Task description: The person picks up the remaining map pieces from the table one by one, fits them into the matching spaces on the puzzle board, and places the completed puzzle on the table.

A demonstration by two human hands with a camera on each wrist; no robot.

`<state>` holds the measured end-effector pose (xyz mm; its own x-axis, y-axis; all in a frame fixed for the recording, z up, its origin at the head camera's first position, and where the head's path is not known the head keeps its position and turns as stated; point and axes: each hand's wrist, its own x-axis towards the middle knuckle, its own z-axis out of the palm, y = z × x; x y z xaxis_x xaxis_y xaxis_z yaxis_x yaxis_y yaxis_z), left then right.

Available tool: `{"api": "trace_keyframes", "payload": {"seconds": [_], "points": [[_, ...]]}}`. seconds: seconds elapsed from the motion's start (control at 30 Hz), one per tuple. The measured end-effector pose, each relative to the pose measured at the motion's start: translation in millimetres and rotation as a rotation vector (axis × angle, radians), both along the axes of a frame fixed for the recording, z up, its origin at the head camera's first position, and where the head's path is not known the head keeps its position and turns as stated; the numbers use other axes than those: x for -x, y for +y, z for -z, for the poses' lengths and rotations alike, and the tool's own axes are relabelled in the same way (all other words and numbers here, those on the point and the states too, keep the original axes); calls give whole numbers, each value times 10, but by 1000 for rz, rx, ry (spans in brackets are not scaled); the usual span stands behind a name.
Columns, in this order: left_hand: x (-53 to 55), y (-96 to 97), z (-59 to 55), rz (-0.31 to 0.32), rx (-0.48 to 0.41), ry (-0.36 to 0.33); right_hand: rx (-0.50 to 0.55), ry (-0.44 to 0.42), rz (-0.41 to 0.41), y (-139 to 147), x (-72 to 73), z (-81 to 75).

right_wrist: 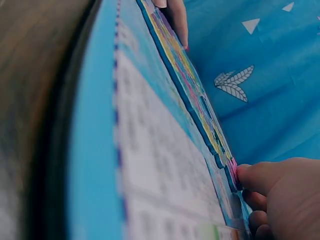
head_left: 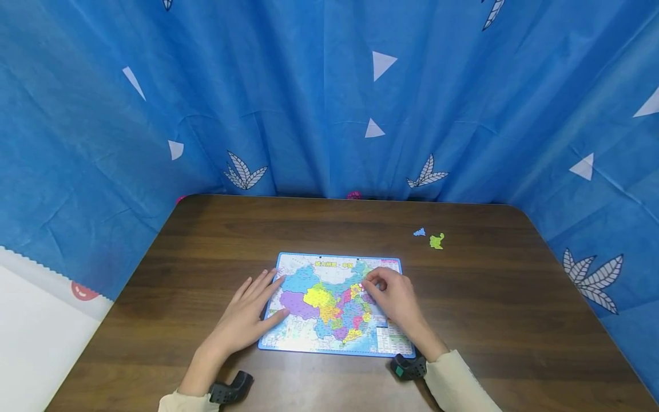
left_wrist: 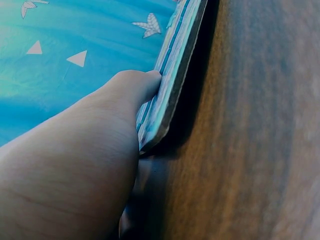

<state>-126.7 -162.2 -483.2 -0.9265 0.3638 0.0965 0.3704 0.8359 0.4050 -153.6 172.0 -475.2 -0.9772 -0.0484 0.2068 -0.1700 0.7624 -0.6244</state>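
A map puzzle board [head_left: 290, 337] with a blue rim and colourful region pieces lies flat on the table. My left hand [head_left: 242, 320] rests on its left edge, fingers spread and straight; in the left wrist view the thumb [left_wrist: 145, 82] lies on the board near its corner. At the right side of the map, my right hand [head_left: 393, 294] pinches a small pink puzzle piece [right_wrist: 232, 166] between thumb and curled fingers, right at the map's surface. The fingers cover most of that piece.
Beyond the board's upper right lie a small blue puzzle piece [head_left: 419, 232] and a green puzzle piece [head_left: 436, 241]. The brown wooden table [head_left: 515, 320] reaches back to a blue curtain [head_left: 329, 114]. Each wrist wears a black band [head_left: 231, 389].
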Motion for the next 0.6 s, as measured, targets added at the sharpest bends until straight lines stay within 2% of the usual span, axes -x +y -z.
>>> {"api": "trace_keyframes", "payload": {"seconds": [0.27,0.43,0.6], "points": [[2,3,3,-3,29,-26,-110,73,-134,45,-15,-8],[-5,7,-12,0,18,-12,-170,48,-176,78,-31,-54],[-11,4,-14,-5,24,-17,-162,19,-192,100,-27,-61]]}}
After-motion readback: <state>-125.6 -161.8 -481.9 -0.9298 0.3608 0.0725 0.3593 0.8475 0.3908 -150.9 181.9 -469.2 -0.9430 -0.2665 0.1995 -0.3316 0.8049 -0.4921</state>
